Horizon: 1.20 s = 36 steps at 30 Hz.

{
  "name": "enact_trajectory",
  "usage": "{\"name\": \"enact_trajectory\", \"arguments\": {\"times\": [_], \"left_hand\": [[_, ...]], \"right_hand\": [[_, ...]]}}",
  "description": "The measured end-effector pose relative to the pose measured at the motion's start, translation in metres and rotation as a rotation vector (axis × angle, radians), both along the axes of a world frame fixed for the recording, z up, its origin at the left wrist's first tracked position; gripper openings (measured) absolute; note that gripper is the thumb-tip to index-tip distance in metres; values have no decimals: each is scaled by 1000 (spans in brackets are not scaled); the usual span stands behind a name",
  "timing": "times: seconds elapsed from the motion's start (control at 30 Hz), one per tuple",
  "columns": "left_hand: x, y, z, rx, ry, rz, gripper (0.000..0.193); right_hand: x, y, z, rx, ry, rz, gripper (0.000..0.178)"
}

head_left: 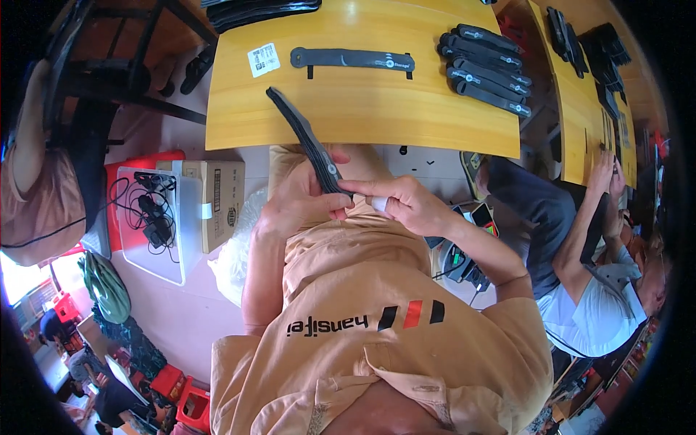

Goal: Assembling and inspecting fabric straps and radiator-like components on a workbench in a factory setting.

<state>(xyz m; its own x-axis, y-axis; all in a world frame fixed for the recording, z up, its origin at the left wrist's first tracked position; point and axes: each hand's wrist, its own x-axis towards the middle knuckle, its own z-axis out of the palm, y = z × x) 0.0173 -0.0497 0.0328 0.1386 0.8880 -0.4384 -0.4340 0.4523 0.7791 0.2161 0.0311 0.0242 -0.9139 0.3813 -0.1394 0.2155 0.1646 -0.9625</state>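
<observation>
A bundle of black straps slants up from my lap toward the table's near edge, its far end over the tabletop. My left hand is closed round the lower end, thumb on top. My right hand pinches the same end from the right, its index finger stretched onto the straps and a white wrap on one finger. Beyond them a single black strap lies flat across the yellow table, with two short black strips under it. A white label with printed codes is to its left.
More black straps are piled at the table's right, with another stack at the far left. A clear plastic bin of cables and a cardboard box stand at floor level on the left. A co-worker sits at the right table.
</observation>
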Motion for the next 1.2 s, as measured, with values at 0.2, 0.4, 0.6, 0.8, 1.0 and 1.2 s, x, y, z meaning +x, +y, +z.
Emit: {"name": "enact_trajectory", "arguments": {"times": [0.2, 0.4, 0.6, 0.8, 1.0, 1.2], "left_hand": [[1, -3, 1, 63, 13, -176, 62], [-4, -5, 1, 73, 20, -181, 54], [15, -7, -8, -43, -122, 175, 40], [16, -24, -11, 59, -104, -25, 40], [23, -30, -8, -33, -133, 103, 40], [22, -31, 5, -40, -52, 52, 32]], "right_hand": [[0, 18, 29, -670, -163, 136, 49], [-2, 22, 35, -1056, -223, 57, 49], [-10, -6, -6, -100, 38, -158, 54], [5, 26, 13, -1041, 92, -275, 35], [-8, 9, 14, -275, 145, -229, 20], [-16, -1, 27, 317, 57, 79, 18]]}}
